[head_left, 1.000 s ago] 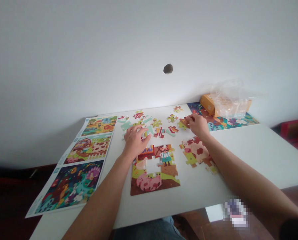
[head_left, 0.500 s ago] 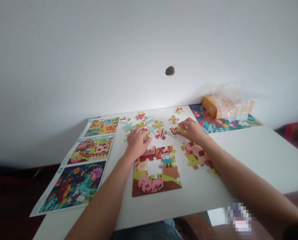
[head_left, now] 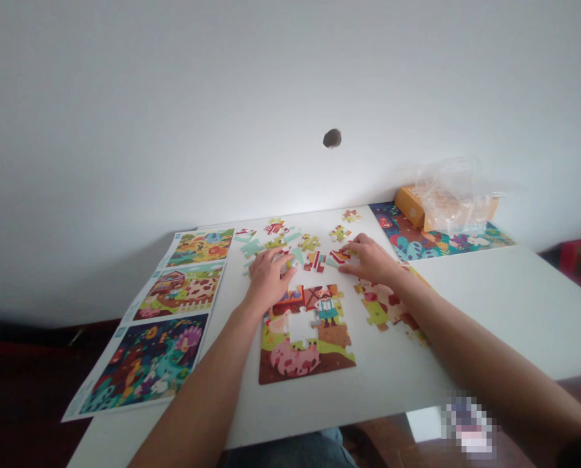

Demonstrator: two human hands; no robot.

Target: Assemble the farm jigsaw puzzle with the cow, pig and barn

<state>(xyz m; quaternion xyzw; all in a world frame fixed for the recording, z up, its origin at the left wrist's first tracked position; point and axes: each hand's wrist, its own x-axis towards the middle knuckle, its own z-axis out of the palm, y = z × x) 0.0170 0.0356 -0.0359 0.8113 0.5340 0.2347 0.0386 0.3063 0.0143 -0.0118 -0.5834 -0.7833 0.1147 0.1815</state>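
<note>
My left hand (head_left: pixel 268 279) rests with spread fingers on the scattered loose jigsaw pieces (head_left: pixel 290 246), just above a partly assembled farm jigsaw (head_left: pixel 305 341) with a gap in its middle. My right hand (head_left: pixel 371 260) pinches a small yellow and orange jigsaw piece (head_left: pixel 348 253) at its fingertips, though the fingers hide part of it. Below that hand, to the right of the farm jigsaw, lies a separate joined cluster of pink and brown pig pieces (head_left: pixel 381 305).
Several printed picture sheets (head_left: pixel 147 364) lie along the left of the white table (head_left: pixel 490 312). At the back right, an orange box (head_left: pixel 410 207) and a clear plastic bag (head_left: pixel 453 195) sit on another picture sheet (head_left: pixel 407 237). A pixelated patch (head_left: pixel 466 426) covers something near the front edge.
My right hand has moved left and down among the loose pieces, bringing a small piece with it. My left hand has shifted slightly toward the pieces.
</note>
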